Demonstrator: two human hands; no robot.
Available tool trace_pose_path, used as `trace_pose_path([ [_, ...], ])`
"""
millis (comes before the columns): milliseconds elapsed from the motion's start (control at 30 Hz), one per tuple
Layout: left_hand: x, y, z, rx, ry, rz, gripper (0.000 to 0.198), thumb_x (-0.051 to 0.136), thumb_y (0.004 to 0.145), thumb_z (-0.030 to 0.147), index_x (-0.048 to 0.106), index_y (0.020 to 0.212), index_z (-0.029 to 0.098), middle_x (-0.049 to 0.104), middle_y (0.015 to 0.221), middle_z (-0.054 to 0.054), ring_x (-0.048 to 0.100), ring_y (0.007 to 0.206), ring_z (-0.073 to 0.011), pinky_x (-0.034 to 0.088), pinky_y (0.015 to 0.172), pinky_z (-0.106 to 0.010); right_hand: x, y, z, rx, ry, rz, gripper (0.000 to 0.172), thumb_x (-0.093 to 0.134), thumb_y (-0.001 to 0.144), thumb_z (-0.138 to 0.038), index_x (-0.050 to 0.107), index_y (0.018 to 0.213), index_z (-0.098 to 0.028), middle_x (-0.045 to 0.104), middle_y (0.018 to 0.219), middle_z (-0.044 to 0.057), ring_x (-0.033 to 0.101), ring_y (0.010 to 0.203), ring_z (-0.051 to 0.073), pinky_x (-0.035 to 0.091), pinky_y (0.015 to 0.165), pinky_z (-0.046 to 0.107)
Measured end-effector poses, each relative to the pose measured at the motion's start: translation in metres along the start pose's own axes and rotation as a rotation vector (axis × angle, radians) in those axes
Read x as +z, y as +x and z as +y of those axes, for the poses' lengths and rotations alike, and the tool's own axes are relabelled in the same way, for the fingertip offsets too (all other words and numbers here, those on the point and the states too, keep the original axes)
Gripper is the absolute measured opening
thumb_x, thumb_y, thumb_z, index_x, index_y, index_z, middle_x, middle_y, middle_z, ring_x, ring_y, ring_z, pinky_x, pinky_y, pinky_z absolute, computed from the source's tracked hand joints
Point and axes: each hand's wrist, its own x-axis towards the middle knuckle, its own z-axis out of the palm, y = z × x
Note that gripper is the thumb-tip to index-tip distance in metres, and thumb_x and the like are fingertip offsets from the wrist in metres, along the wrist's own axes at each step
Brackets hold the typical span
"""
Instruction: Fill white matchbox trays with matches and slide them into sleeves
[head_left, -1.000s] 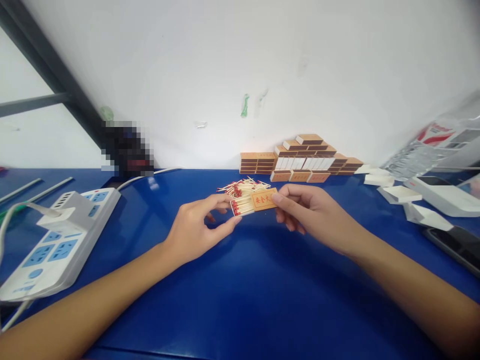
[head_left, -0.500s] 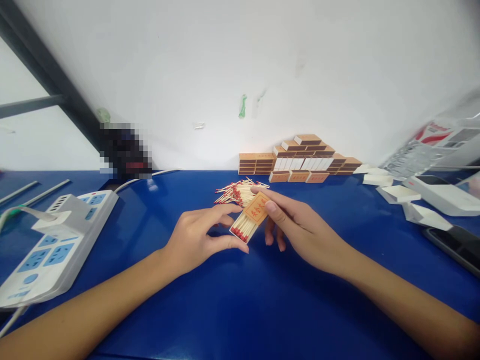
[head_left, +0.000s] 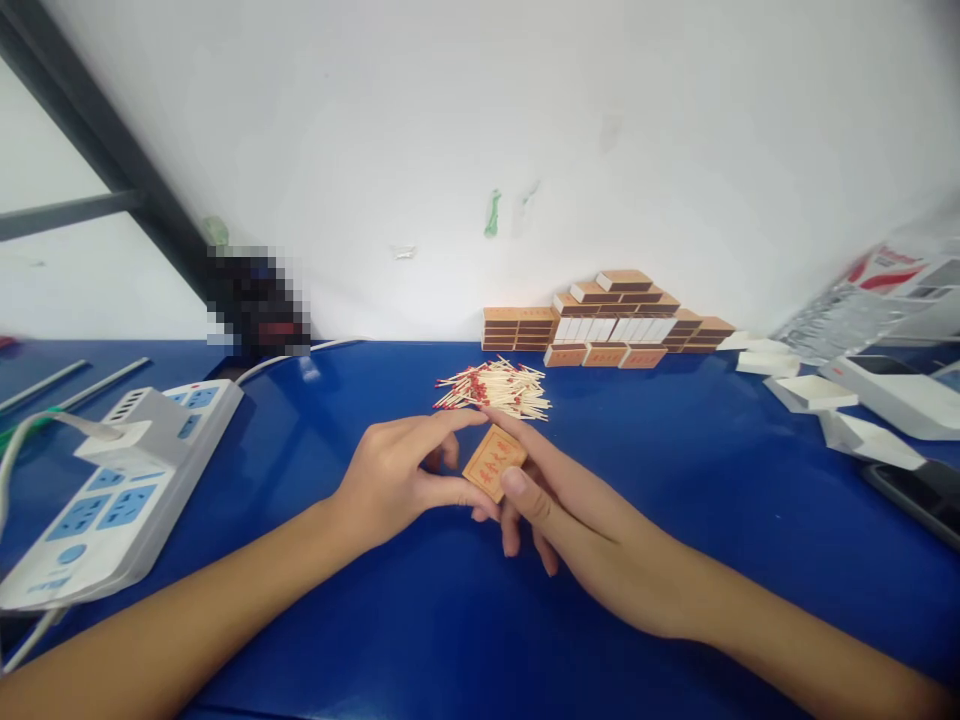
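Observation:
Between my two hands, above the blue table, is a matchbox with an orange top and red characters. Its sleeve covers the tray, and no matches show inside it. My left hand closes on its left end, thumb below and index finger above. Thumb on the top face and fingers along the far edge and beneath, my right hand grips the right side. Just beyond them a pile of loose matches with red heads lies on the table.
Stacked matchboxes stand against the wall. On the right are folded white papers, a white box, a dark phone and a plastic bottle. A power strip with a plugged-in adapter lies at the left.
The matchbox tray, which stuck out with red match heads showing, has slid into its sleeve. My right hand has moved left and nearer, toward my left hand.

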Motion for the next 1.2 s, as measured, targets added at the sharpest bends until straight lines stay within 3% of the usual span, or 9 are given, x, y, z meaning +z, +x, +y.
trace_pose_path([
  [167, 0.002, 0.004, 0.009, -0.046, 0.005, 0.004, 0.037, 0.084, 0.081, 0.042, 0.071, 0.109, 0.021, 0.077, 0.092, 0.000, 0.066, 0.070, -0.0112, 0.057, 0.068, -0.025, -0.005, 0.002, 0.000, 0.076, -0.068, 0.030, 0.078, 0.035, 0.106, -0.061, 0.007, 0.167, -0.023, 0.067, 0.089, 0.004, 0.061, 0.071, 0.017, 0.052, 0.061, 0.030],
  [333, -0.006, 0.024, 0.013, -0.151, 0.045, 0.047, 0.033, 0.077, 0.081, 0.029, 0.073, 0.113, 0.020, 0.078, 0.092, -0.003, 0.068, 0.072, -0.0134, 0.059, 0.069, -0.027, -0.020, 0.008, 0.000, -0.037, -0.268, 0.110, 0.072, 0.032, 0.107, -0.058, 0.010, 0.166, -0.023, 0.070, 0.106, 0.008, 0.066, 0.077, 0.019, 0.053, 0.070, 0.035],
  [467, -0.018, 0.069, -0.014, -0.215, 0.108, 0.006, 0.034, 0.076, 0.083, 0.034, 0.073, 0.114, 0.020, 0.079, 0.096, -0.002, 0.067, 0.070, -0.0118, 0.057, 0.068, -0.026, -0.056, 0.015, -0.001, -0.087, -0.783, 0.449, 0.069, 0.031, 0.106, -0.056, 0.028, 0.160, -0.013, 0.074, 0.101, 0.013, 0.069, 0.086, 0.029, 0.049, 0.074, 0.040],
  [533, -0.017, 0.099, -0.033, -0.186, 0.145, -0.001, 0.036, 0.077, 0.081, 0.035, 0.072, 0.112, 0.018, 0.079, 0.103, -0.005, 0.070, 0.082, -0.0149, 0.057, 0.074, -0.028, -0.081, 0.018, -0.003, -0.035, -0.981, 0.583, 0.065, 0.028, 0.106, -0.055, 0.038, 0.154, -0.011, 0.075, 0.099, 0.015, 0.070, 0.087, 0.033, 0.047, 0.073, 0.040],
  [733, 0.017, 0.161, -0.075, -0.194, 0.105, -0.073, 0.025, 0.078, 0.080, 0.032, 0.077, 0.101, 0.019, 0.079, 0.093, -0.005, 0.071, 0.085, -0.0178, 0.052, 0.075, -0.030, -0.148, 0.014, -0.005, 0.124, -1.319, 0.843, 0.053, 0.025, 0.108, -0.046, 0.061, 0.128, -0.013, 0.076, 0.094, 0.017, 0.071, 0.083, 0.033, 0.038, 0.065, 0.035],
  [833, 0.034, 0.168, -0.080, -0.194, 0.108, -0.084, 0.023, 0.079, 0.080, 0.034, 0.079, 0.098, 0.019, 0.079, 0.092, -0.005, 0.070, 0.081, -0.0183, 0.052, 0.076, -0.031, -0.170, 0.008, -0.005, 0.206, -1.427, 0.897, 0.053, 0.024, 0.108, -0.046, 0.066, 0.115, -0.014, 0.076, 0.091, 0.018, 0.070, 0.080, 0.033, 0.033, 0.062, 0.035],
  [1000, 0.046, 0.175, -0.079, -0.217, 0.162, 0.013, 0.029, 0.078, 0.083, 0.034, 0.076, 0.106, 0.018, 0.079, 0.095, -0.008, 0.070, 0.084, -0.0205, 0.052, 0.081, -0.036, -0.197, -0.006, -0.010, 0.321, -1.470, 0.951, 0.051, 0.029, 0.107, -0.045, 0.070, 0.110, -0.014, 0.075, 0.091, 0.019, 0.067, 0.078, 0.031, 0.028, 0.062, 0.034],
  [1100, 0.042, 0.177, -0.070, -0.211, 0.163, 0.014, 0.026, 0.077, 0.085, 0.034, 0.076, 0.105, 0.017, 0.079, 0.095, -0.008, 0.071, 0.086, -0.0200, 0.053, 0.083, -0.035, -0.218, -0.021, -0.017, 0.403, -1.469, 0.983, 0.048, 0.034, 0.106, -0.043, 0.072, 0.111, -0.014, 0.075, 0.097, 0.021, 0.066, 0.084, 0.031, 0.029, 0.064, 0.036],
  [1200, 0.024, 0.162, -0.052, -0.196, 0.175, 0.030, 0.024, 0.071, 0.091, 0.036, 0.075, 0.107, 0.019, 0.079, 0.103, -0.006, 0.071, 0.093, -0.0194, 0.052, 0.087, -0.035, -0.244, -0.042, -0.019, 0.491, -1.443, 1.010, 0.046, 0.039, 0.103, -0.042, 0.073, 0.114, -0.013, 0.074, 0.101, 0.024, 0.064, 0.085, 0.030, 0.030, 0.065, 0.038],
])
